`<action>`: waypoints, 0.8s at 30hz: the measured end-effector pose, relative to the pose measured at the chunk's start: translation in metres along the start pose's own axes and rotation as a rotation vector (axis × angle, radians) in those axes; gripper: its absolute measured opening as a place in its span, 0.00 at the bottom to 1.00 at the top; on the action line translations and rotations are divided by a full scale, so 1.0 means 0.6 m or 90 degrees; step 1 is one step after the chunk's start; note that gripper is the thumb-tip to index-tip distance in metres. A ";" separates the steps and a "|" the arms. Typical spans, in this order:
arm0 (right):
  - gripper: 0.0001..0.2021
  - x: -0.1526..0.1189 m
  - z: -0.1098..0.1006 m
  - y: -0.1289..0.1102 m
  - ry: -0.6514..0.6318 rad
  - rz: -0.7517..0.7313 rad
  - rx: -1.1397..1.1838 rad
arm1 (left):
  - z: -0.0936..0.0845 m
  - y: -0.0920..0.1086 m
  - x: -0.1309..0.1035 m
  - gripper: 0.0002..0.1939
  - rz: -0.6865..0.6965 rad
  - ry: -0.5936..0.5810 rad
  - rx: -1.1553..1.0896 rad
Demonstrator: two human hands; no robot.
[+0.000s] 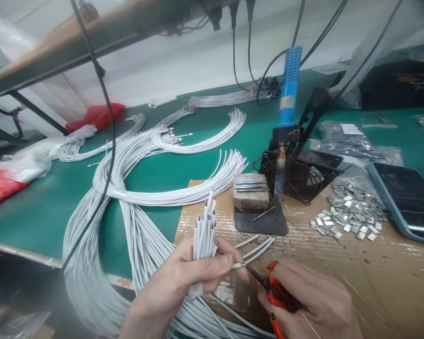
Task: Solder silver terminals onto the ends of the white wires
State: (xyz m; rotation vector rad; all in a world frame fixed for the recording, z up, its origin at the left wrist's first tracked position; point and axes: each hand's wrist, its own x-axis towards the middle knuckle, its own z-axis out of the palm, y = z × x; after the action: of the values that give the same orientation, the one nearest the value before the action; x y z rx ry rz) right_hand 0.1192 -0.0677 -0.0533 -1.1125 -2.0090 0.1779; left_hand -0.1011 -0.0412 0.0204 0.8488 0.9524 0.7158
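Two pieces of red plastic [3, 186]: lying on the green surface [205, 165] at the far left, one nearer, one further back.
White cables [88, 263]: looped across the surface in long bundles, some hanging past its near edge.
Left hand [183, 273]: fingers closed round a bunch of cables, thumb laid across it.
Upright ends [205, 230]: standing out above the fist at uneven heights, coloured cores showing in some. A firm but gentle hold should stop them sliding about.
Single cable end [238, 265]: lying sideways at the left thumb and fingertips, apart from the upright ends. Pinched close behind its tip, it would bend less under the tool.
Brown block [250, 200]: on a black plate, thin metal rods across its top.
Red-handled tool [277, 294]: dark jaws right at that single end; whether they touch or bite, I cannot tell. Best lined up straight, with light pressure, clear of the skin and the cores.
Blue-handled iron [289, 89]: upright in its holder, behind the work.
Right hand [311, 292]: fingers wrapped round the red handles.
Metal pieces [353, 212]: small and shiny, heaped on the cardboard [392, 282].
Phone [410, 202]: lying beside the heap, at the far right.
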 end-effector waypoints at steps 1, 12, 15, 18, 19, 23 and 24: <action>0.17 0.000 0.001 0.000 0.001 -0.001 0.003 | 0.000 0.000 0.000 0.11 0.000 0.000 -0.001; 0.17 -0.003 0.001 -0.004 0.011 0.019 0.022 | -0.002 -0.003 0.000 0.11 0.000 0.005 0.002; 0.16 -0.003 0.000 -0.003 0.007 0.021 0.022 | -0.002 -0.004 0.000 0.11 -0.003 0.007 0.000; 0.16 -0.006 0.001 -0.002 0.009 0.018 0.019 | -0.002 -0.003 -0.001 0.12 -0.006 0.006 0.003; 0.16 -0.007 0.001 -0.002 0.012 0.015 0.019 | -0.001 -0.002 -0.001 0.12 -0.007 0.006 0.004; 0.16 -0.008 0.003 -0.002 0.020 0.007 0.016 | 0.003 0.000 -0.002 0.12 -0.008 0.006 -0.006; 0.16 -0.009 0.003 -0.001 0.018 0.005 0.014 | 0.003 0.000 -0.002 0.12 -0.008 0.006 -0.012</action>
State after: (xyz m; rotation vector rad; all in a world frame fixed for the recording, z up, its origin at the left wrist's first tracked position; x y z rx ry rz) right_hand 0.1187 -0.0716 -0.0574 -1.1026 -1.9733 0.1861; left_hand -0.0998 -0.0428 0.0217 0.8231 0.9575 0.7180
